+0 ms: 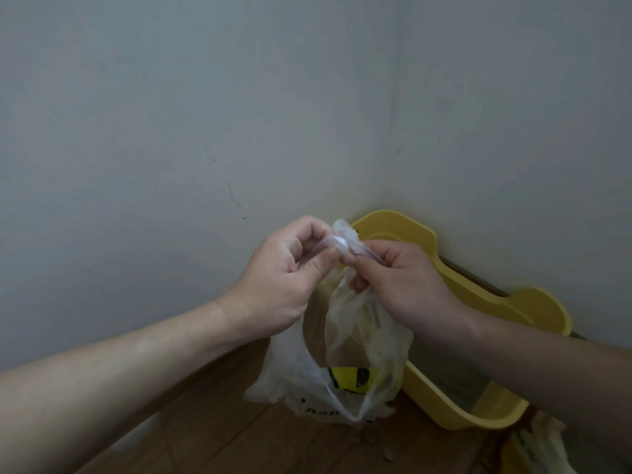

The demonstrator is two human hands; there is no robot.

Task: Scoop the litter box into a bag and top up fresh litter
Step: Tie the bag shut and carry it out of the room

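Note:
A thin translucent plastic bag point(355, 340) with a yellow print hangs in front of me, its lower end near the wooden floor. My left hand point(277, 285) pinches the bag's twisted top from the left. My right hand point(400, 285) grips the same gathered top from the right, fingers curled round the plastic. Behind and to the right of the bag stands the yellow litter box point(455, 285) in the wall corner. Most of its inside is hidden by the bag and my right forearm.
Grey walls meet in a corner point(386, 186) straight behind the box. The wooden floor point(239, 436) carries a few spilled litter bits point(372, 443) under the bag. Another pale bag or sack point(543, 446) shows at the lower right edge.

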